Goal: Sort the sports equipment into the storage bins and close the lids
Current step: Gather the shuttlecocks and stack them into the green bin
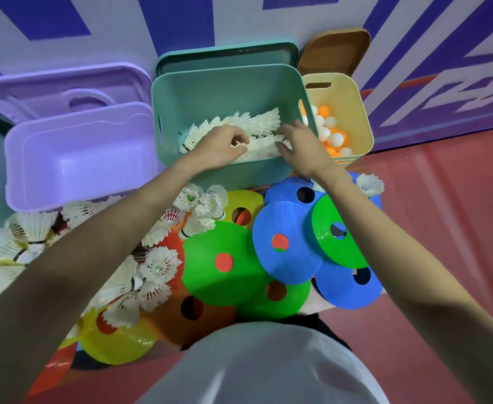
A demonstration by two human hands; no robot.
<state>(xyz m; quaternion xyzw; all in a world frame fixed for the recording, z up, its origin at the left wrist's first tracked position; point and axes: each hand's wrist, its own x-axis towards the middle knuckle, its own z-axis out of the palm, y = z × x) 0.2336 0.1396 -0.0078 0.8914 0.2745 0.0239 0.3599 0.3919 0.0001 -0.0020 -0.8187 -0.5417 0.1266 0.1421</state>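
Observation:
Both my hands reach into the teal bin (225,83), which holds a pile of white shuttlecocks (257,121). My left hand (219,147) grips a bunch of shuttlecocks with curled fingers. My right hand (300,144) rests on the same bunch at the bin's right side, fingers bent round the feathers. The purple bin (73,158) on the left has nothing in it. The yellow bin (353,112) on the right holds white and orange ping-pong balls (330,132). More shuttlecocks (140,278) lie on the floor among flat cone discs.
A purple lid (50,88), a teal lid (227,55) and a brown lid (335,48) lean on the wall behind the bins. Green (219,275), blue (286,243) and yellow (122,345) discs overlap on the red floor (443,228) in front of me.

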